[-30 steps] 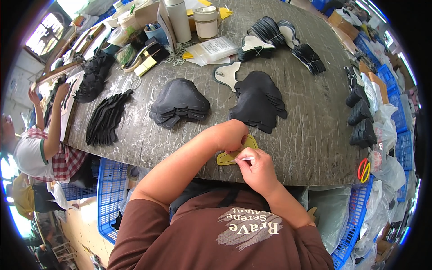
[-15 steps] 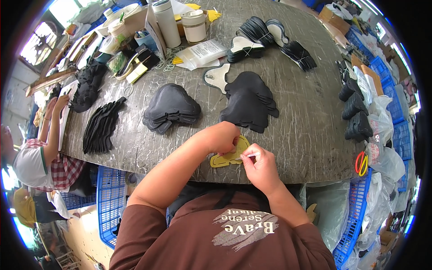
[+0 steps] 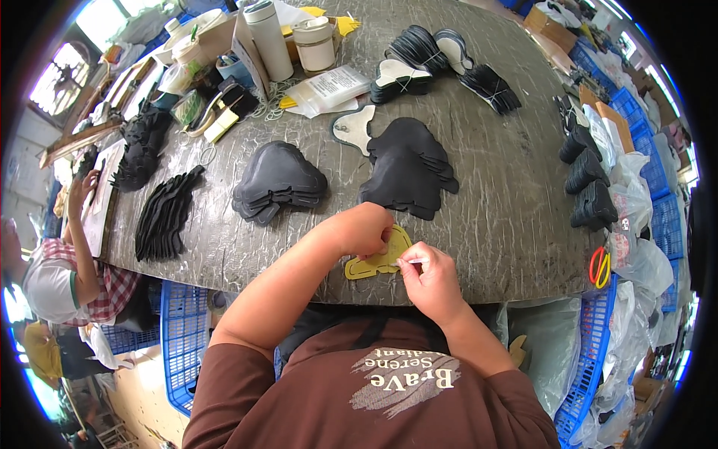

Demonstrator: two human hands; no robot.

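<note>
A flat yellow pattern template (image 3: 380, 258) with slots cut near its edge lies on the table close in front of me. Curled fingers of my left hand (image 3: 368, 228) press down on its upper left part; their tips are partly hidden. My right hand (image 3: 431, 275) pinches a thin white marking pen (image 3: 415, 261), its tip at the template's right edge. Just beyond my hands is a fanned stack of black leather-like pieces (image 3: 406, 165). Another stack of black cut pieces (image 3: 278, 179) lies to the left of it. A pale piece with a dark edge (image 3: 354, 129) touches the nearer stack's far left side.
Narrow black strips (image 3: 169, 213) lie at the left. Tied black bundles (image 3: 413, 56) are at the back, more (image 3: 591, 179) along the right edge. Red-and-yellow-handled scissors (image 3: 600, 267) sit at the right edge. A white bottle (image 3: 268, 41) stands far left. Another person (image 3: 63, 273) works at left.
The pen tip and my right hand have shifted very slightly along the template's edge. My left hand stays on the template. At the left, the other person's arms have moved.
</note>
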